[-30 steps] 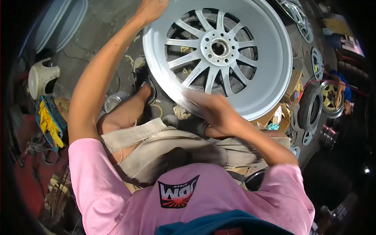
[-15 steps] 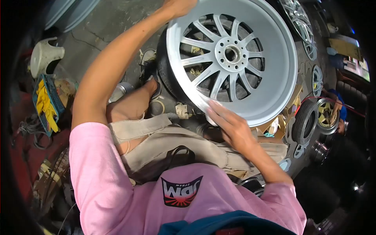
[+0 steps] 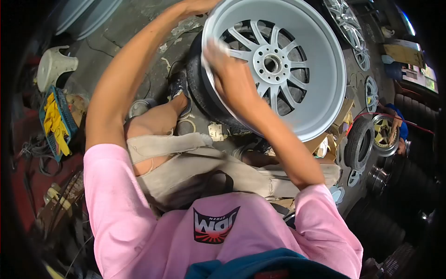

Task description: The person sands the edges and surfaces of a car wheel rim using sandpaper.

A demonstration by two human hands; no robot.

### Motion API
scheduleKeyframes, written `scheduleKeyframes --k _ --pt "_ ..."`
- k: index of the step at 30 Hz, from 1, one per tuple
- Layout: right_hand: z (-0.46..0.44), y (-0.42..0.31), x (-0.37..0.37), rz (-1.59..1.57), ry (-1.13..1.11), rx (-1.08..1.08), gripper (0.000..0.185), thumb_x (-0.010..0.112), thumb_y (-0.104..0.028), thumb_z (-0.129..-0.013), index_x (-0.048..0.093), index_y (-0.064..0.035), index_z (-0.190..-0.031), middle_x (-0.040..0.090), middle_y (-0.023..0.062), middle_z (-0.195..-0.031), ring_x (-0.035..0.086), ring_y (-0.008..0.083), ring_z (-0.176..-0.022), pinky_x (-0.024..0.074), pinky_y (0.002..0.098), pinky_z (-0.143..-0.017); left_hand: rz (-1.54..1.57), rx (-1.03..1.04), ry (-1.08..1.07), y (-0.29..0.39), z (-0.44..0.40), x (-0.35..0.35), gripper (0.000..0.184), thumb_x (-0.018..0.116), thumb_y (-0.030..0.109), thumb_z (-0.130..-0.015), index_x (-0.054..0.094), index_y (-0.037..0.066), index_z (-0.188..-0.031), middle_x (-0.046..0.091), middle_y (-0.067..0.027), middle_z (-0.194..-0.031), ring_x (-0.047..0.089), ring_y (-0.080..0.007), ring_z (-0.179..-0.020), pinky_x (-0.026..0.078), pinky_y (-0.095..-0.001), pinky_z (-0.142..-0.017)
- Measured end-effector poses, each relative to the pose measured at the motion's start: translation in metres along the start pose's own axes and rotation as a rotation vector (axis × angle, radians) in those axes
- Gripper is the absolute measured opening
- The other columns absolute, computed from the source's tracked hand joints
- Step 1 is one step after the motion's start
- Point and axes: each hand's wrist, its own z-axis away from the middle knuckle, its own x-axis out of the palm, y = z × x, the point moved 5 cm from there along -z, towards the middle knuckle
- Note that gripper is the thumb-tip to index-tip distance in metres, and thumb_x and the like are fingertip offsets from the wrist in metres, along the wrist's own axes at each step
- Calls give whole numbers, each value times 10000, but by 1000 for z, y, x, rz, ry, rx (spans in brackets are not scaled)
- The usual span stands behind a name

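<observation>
A large grey wheel rim (image 3: 320, 93) with many spokes stands tilted in front of me, a dark tyre (image 3: 200, 93) behind and below its left side. My left hand (image 3: 203, 5) is at the rim's upper left edge, partly cut off by the frame, and its fingers are mostly hidden. Against the left lip of the rim is my right hand (image 3: 230, 69), blurred by motion, its fingers closed together. Something pale shows at its fingertips, too smeared to make out.
A white stool (image 3: 55, 67) and a teal basket (image 3: 68, 118) with yellow gloves (image 3: 55, 128) are at left. At right are an upright tyre (image 3: 359, 143), a gold-spoked wheel (image 3: 383, 135), a cardboard box (image 3: 343, 111) and a person in blue (image 3: 400, 122). More rims lie at upper right.
My right hand has moved up and left along the rim's lip, from its lower edge to its left side. My left hand stays at the upper edge. The wheel sits slightly higher in view.
</observation>
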Motion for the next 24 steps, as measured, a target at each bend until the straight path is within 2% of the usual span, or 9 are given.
scheduleKeyframes --k 2,5,10,12,14,15,16,19,24 --pt "75 -31 -43 -169 -288 105 777 616 100 -693 526 -37 -1452 454 189 -1573 609 411 -1244 547 476 -1010 55 72 -4 6 10 -16 543 452 470 -1075 665 6 -1258 710 -152 -1162 658 -253 -1009 540 -424 -863" --pt "183 -27 -126 -9 -471 264 742 627 89 -660 610 -38 -1391 552 178 -1499 545 379 -1368 452 469 -1159 -40 -54 -98 2 26 -26 541 470 472 -1074 649 4 -1279 706 -165 -1160 657 -255 -1062 532 -423 -904" --pt "219 -20 -150 168 -357 364 697 640 99 -671 602 41 -1365 583 216 -1452 535 366 -1384 414 468 -1192 -648 512 222 61 49 -8 490 606 413 -1039 637 -8 -1288 721 -143 -1138 667 -221 -1043 533 -373 -881" --pt "182 -51 -104 26 -255 307 710 607 124 -681 598 21 -1383 576 211 -1459 536 357 -1385 414 457 -1196 -623 500 103 108 75 21 530 498 459 -1073 623 10 -1326 653 -240 -1291 638 -395 -1164 461 -463 -1050" --pt "175 -65 -95 -39 -178 279 714 573 152 -694 604 1 -1391 579 210 -1459 543 350 -1380 404 456 -1205 -622 509 -57 146 125 57 393 620 338 -1012 657 8 -1221 660 -242 -1200 641 -426 -1110 516 -476 -975" --pt "181 -68 -99 -55 -177 275 711 561 161 -701 603 1 -1393 576 213 -1460 542 345 -1382 401 454 -1207 -627 347 -311 162 149 73 425 596 338 -1035 629 -9 -1278 647 -238 -1286 609 -395 -1225 492 -468 -1066" --pt "203 -59 -110 23 -166 313 715 546 172 -707 600 -1 -1398 572 211 -1467 539 346 -1385 398 449 -1210 -586 417 -348 159 174 88 348 638 302 -995 682 -9 -1145 659 -235 -1149 642 -411 -1097 522 -484 -970" --pt "254 -2 -180 383 -137 524 684 542 175 -716 606 27 -1381 597 239 -1427 580 383 -1331 441 459 -1164 -763 287 -646 163 237 112 500 632 322 -1000 595 -59 -1323 596 -249 -1371 517 -397 -1354 387 -478 -1178" --pt "223 163 -236 699 -5 529 586 582 94 -775 608 26 -1357 598 282 -1381 590 447 -1261 487 497 -1076 -1115 208 -409 157 275 127 733 629 401 -990 415 -54 -1523 383 -253 -1596 363 -386 -1490 335 -487 -1216"
